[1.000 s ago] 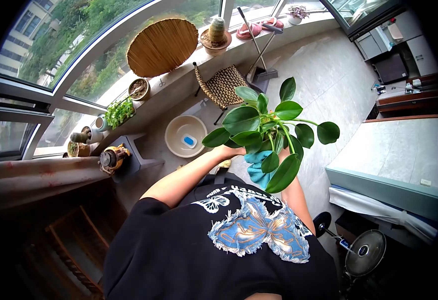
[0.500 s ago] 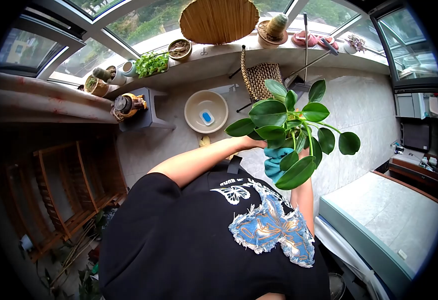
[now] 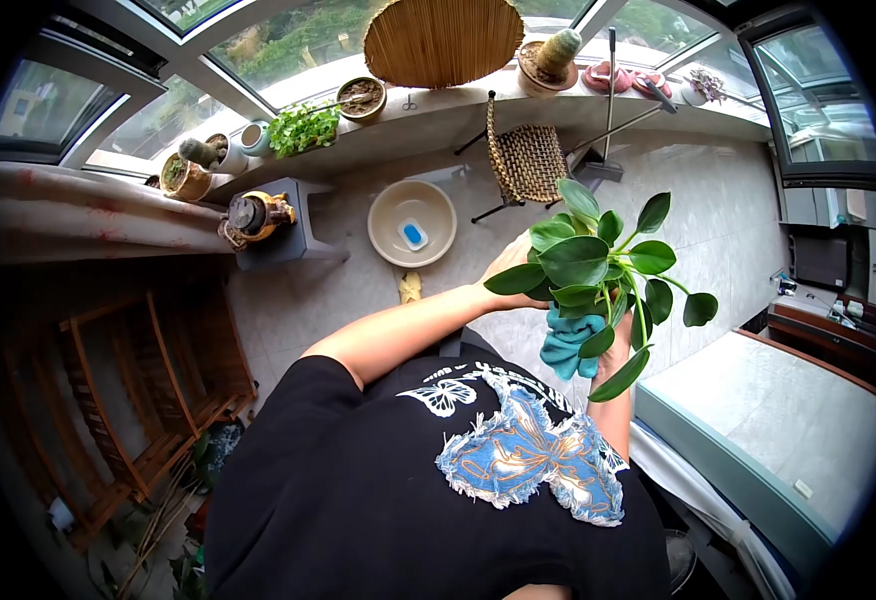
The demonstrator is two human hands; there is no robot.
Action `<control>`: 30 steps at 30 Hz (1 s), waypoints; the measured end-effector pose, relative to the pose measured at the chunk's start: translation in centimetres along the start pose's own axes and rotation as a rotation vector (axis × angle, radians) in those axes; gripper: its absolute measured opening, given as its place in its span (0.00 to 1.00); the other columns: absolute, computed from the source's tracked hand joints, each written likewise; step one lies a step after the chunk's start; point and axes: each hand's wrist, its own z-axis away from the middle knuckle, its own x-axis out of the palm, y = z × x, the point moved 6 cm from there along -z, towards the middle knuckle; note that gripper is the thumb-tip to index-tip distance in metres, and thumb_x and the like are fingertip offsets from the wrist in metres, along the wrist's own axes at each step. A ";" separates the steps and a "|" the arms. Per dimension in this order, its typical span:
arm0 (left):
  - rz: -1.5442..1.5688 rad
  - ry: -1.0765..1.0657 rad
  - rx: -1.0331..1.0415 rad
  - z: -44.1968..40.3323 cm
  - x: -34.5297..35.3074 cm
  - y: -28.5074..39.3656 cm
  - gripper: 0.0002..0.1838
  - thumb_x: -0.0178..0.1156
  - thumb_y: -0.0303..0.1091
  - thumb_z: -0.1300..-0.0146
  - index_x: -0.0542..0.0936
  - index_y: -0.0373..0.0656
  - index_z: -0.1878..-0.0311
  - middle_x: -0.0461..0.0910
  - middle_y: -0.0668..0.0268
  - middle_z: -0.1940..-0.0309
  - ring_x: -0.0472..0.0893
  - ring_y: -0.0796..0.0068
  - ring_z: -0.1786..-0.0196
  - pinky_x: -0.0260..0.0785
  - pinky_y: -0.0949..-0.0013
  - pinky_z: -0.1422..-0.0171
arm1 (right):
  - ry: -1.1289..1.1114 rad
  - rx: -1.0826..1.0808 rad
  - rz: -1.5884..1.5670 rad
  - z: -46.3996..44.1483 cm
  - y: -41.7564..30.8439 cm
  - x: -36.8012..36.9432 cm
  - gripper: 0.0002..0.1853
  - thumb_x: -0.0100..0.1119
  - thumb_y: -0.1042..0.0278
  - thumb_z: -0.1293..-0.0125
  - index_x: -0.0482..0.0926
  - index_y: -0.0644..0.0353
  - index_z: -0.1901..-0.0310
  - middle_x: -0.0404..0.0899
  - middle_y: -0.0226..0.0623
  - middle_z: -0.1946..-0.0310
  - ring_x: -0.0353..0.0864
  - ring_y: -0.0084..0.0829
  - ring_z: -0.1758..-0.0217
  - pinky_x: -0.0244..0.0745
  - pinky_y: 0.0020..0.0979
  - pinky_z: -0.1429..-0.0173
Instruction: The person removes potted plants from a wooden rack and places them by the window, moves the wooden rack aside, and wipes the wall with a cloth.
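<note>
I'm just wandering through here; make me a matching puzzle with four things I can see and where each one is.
1. Leafy green plant
2. Round beige plastic basin
3. Soft teal cloth
4. Round brown straw disc

A. Standing by the window
B. Bunched below the plant
C. Leaves beside the left hand
D. On the floor

Pairs: 1-C; 2-D; 3-B; 4-A

1 woven chair (image 3: 531,162) (black-legged) near a dustpan (image 3: 599,169).

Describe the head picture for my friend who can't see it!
A person's left hand and right hand are at a leafy green plant, which partly hides a bunched teal cloth. Beyond, a round basin sits on the floor near a woven chair.
</note>
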 end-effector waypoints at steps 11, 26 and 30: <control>0.002 -0.213 0.031 0.0 3.2 -0.6 0.49 0.79 0.52 0.59 0.71 0.40 0.34 0.71 0.50 0.37 0.70 0.45 0.34 0.61 0.48 0.28 | 0.195 -0.063 -0.077 3.1 0.9 -3.1 0.13 0.60 0.60 0.27 0.83 0.61 0.51 0.84 0.31 0.60 0.83 0.23 0.61 0.80 0.28 0.56; -0.312 -0.445 -0.180 1.9 8.1 -5.9 0.51 0.78 0.44 0.53 0.64 0.41 0.27 0.65 0.48 0.30 0.64 0.44 0.26 0.59 0.51 0.23 | 0.353 -0.064 -0.140 5.5 1.5 -10.0 0.13 0.61 0.60 0.27 0.84 0.61 0.51 0.84 0.32 0.60 0.83 0.23 0.61 0.80 0.28 0.56; -0.286 -0.383 -0.320 2.3 5.8 -9.3 0.36 0.74 0.34 0.48 0.72 0.41 0.34 0.75 0.52 0.38 0.75 0.50 0.34 0.68 0.55 0.29 | 0.327 -0.056 -0.147 3.6 0.1 -12.5 0.13 0.61 0.60 0.28 0.84 0.61 0.52 0.84 0.32 0.60 0.83 0.23 0.61 0.80 0.28 0.56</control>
